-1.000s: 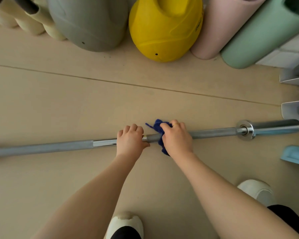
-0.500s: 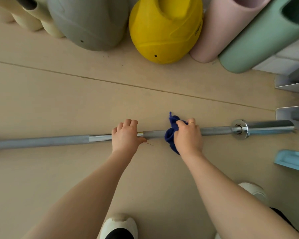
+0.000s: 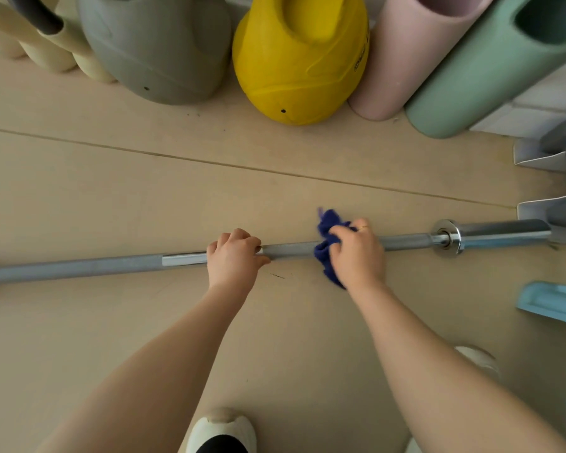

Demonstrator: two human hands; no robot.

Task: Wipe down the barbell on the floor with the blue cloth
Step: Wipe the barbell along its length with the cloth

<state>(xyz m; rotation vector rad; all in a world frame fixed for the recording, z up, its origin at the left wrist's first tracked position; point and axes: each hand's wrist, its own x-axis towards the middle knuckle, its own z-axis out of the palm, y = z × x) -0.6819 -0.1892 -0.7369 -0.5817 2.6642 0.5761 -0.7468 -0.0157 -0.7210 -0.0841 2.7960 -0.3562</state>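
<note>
A long steel barbell lies across the beige floor from the left edge to the right, with a chrome collar and sleeve at its right end. My left hand grips the shaft near the middle. My right hand is closed around the dark blue cloth, which is wrapped over the shaft just right of the left hand. Cloth ends stick out above and below the bar.
Along the far wall stand a grey bag, a yellow bag, a pink roller, a green roller and cream tubes. A light blue plastic piece and grey rack feet sit at right. My shoes are near the bottom.
My right hand has slid the blue cloth rightward along the shaft, away from the left hand. The left hand keeps its grip on the bar.
</note>
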